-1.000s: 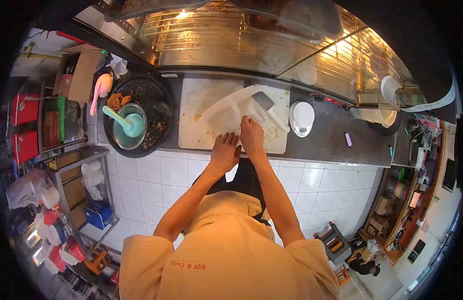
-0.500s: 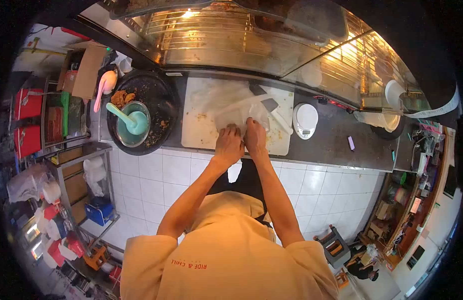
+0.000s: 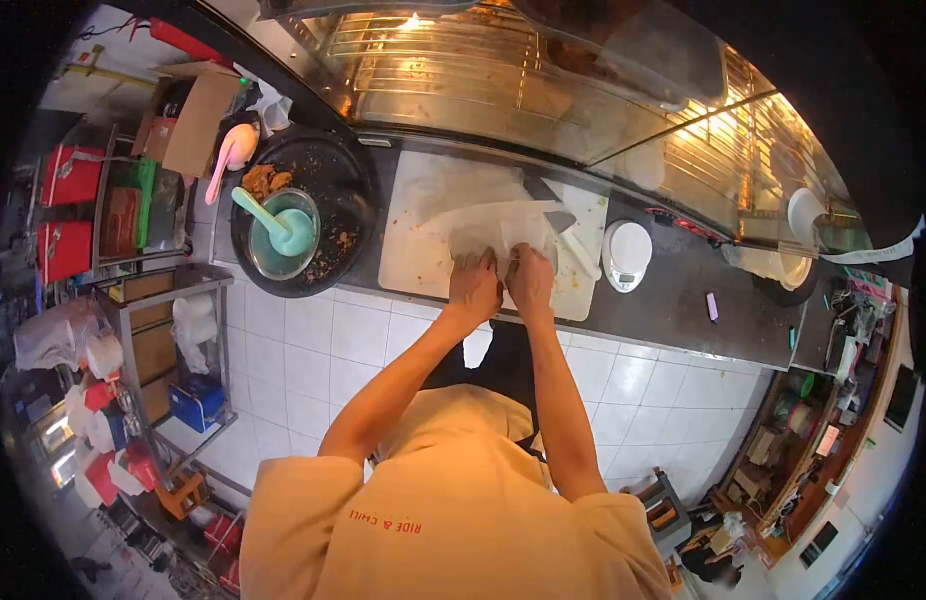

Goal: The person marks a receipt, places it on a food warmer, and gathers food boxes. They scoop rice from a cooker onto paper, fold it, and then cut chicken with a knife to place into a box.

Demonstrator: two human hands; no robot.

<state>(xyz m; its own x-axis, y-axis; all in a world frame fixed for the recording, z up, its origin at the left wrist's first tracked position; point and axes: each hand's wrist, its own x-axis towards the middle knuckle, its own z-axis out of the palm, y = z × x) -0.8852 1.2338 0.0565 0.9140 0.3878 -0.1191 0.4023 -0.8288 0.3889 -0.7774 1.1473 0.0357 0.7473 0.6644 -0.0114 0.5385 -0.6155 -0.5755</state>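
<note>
While both hands (image 3: pixel 503 282) pinch the paper wrap (image 3: pixel 498 228), bare cutting board (image 3: pixel 413 240) lies leftward.

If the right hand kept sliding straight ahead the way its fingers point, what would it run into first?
Probably the white paper sheet that the right hand already grips on the cutting board; beyond it, likely the cleaver, then the glass case. Depth is unclear.

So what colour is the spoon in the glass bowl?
Teal spoon, clearest in the head view.

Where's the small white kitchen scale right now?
The small white kitchen scale sits on the dark counter, just right of the white cutting board, near the right hand.
</note>
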